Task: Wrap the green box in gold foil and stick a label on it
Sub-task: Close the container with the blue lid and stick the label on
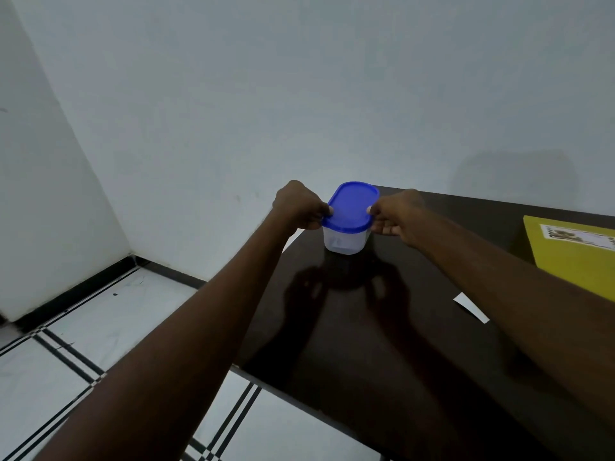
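A clear plastic container (344,239) with a blue oval lid (352,207) stands near the far left corner of the dark table (382,344). My left hand (299,206) grips the lid's left edge, thumb on top. My right hand (397,212) pinches the lid's right edge. At the right edge of the view lies a box wrapped in yellow-gold foil (575,257) with a printed label (579,237) stuck on its top. No green surface of the box shows.
A small white slip of paper (471,306) lies on the table near my right forearm. The table's left edge drops to a white tiled floor (100,327) with black lines. White walls stand behind and to the left.
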A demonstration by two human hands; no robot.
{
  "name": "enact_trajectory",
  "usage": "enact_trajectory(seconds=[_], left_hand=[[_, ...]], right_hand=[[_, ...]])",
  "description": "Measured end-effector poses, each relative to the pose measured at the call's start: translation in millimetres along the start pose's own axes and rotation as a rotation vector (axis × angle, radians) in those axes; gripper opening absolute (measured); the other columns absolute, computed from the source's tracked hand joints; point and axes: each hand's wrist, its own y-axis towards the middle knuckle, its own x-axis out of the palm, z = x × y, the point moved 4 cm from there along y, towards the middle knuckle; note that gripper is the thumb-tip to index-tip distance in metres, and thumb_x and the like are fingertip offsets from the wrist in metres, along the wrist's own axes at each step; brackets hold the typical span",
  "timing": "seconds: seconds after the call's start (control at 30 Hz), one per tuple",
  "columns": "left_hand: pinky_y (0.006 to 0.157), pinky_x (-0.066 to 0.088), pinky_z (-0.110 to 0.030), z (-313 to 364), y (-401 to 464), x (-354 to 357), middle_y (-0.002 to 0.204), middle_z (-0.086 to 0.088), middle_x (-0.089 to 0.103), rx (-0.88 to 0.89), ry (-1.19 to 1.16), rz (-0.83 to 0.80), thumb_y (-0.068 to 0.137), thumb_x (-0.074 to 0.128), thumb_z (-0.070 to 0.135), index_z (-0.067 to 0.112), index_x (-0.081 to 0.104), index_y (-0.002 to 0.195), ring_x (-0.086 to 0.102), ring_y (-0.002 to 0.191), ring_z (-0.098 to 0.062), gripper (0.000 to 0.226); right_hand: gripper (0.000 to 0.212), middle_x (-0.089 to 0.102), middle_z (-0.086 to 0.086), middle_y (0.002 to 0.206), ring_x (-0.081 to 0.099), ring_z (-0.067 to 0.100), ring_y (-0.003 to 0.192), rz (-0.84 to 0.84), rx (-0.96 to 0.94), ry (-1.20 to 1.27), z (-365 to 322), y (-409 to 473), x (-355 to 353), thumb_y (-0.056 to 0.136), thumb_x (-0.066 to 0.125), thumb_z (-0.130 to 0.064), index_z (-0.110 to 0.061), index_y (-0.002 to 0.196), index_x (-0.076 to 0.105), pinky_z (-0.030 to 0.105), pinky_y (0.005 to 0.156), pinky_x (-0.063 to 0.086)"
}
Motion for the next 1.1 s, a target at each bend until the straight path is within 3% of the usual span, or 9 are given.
enact_trajectory(seconds=[0.1,0.27,0.4,0.53,0.6,0.73,0.93,1.0,1.1], left_hand=[[0.076,0.062,-0.037,-2.4,4.3,0.4,0.086,-0.021,0.071,-0.007,-0.003,-0.009,0.074,0.084,0.013,-0.009,0.07,0.102,0.067,0.064,-0.024,0.038],[0.056,0.057,-0.023,-7.7,8.8,1.1,0.084,-0.019,0.066,-0.027,-0.048,-0.051,0.076,0.082,0.01,-0.01,0.069,0.104,0.062,0.06,-0.021,0.038],[0.067,0.059,-0.029,-11.7,16.0,3.2,0.089,-0.02,0.067,-0.061,-0.106,-0.057,0.074,0.084,0.01,-0.009,0.067,0.101,0.063,0.065,-0.022,0.037],[0.067,0.058,-0.027,-23.3,26.9,11.2,0.082,-0.013,0.063,-0.209,-0.228,-0.114,0.078,0.079,0.003,-0.004,0.063,0.093,0.061,0.066,-0.018,0.023],[0.06,0.056,-0.025,-31.6,32.0,14.6,0.078,-0.009,0.06,-0.278,-0.304,-0.133,0.079,0.077,0.002,0.0,0.061,0.092,0.058,0.062,-0.016,0.02],[0.05,0.052,-0.021,-37.0,34.0,18.5,0.082,-0.009,0.058,-0.314,-0.365,-0.127,0.077,0.072,0.001,0.001,0.062,0.1,0.054,0.058,-0.016,0.025],[0.067,0.056,-0.028,-32.7,29.2,22.2,0.092,-0.01,0.062,-0.262,-0.347,-0.127,0.083,0.073,0.011,0.002,0.064,0.107,0.062,0.069,-0.02,0.027],[0.067,0.056,-0.029,-33.2,30.1,26.0,0.097,-0.01,0.063,-0.219,-0.347,-0.079,0.085,0.072,0.014,0.001,0.063,0.112,0.063,0.072,-0.021,0.032],[0.062,0.055,-0.028,-30.9,34.0,31.7,0.097,-0.01,0.06,-0.194,-0.368,-0.039,0.087,0.07,0.013,0.0,0.061,0.11,0.062,0.07,-0.02,0.028]], right_hand=[[0.03,0.065,0.022,0.096,0.065,0.023,0.074,-0.012,0.012,0.003,1.9,2.5,1.8,0.087,0.067,0.001,0.007,0.115,0.058,0.029,0.052,0.055],[0.034,0.06,0.018,0.096,0.064,0.025,0.077,-0.06,0.034,0.056,4.5,9.0,4.9,0.088,0.065,0.002,0.006,0.119,0.054,0.034,0.058,0.056],[0.033,0.061,0.017,0.092,0.065,0.025,0.072,-0.102,0.084,0.078,8.4,15.5,6.5,0.088,0.063,0.002,0.004,0.121,0.055,0.033,0.051,0.055],[0.033,0.061,0.017,0.1,0.064,0.024,0.074,-0.141,0.116,0.118,14.1,22.8,8.2,0.088,0.062,0.003,0.002,0.12,0.057,0.027,0.04,0.053],[0.031,0.058,0.016,0.094,0.061,0.023,0.071,-0.15,0.118,0.126,15.9,29.1,10.9,0.087,0.062,0.004,0.003,0.118,0.058,0.027,0.039,0.053],[0.029,0.057,0.013,0.083,0.061,0.021,0.065,-0.12,0.116,0.125,17.5,32.0,12.7,0.086,0.063,0.004,0.003,0.115,0.059,0.027,0.042,0.052],[0.026,0.062,0.016,0.089,0.066,0.026,0.077,-0.044,0.058,0.144,24.5,28.8,14.3,0.088,0.066,-0.005,0.005,0.112,0.062,0.034,0.057,0.057],[0.03,0.063,0.017,0.095,0.068,0.028,0.083,-0.025,0.045,0.152,26.3,28.4,17.3,0.089,0.068,-0.009,0.004,0.115,0.061,0.038,0.064,0.06],[0.033,0.064,0.018,0.095,0.066,0.025,0.077,-0.017,0.017,0.162,26.0,31.8,20.3,0.089,0.068,-0.01,0.003,0.117,0.06,0.038,0.064,0.061]])
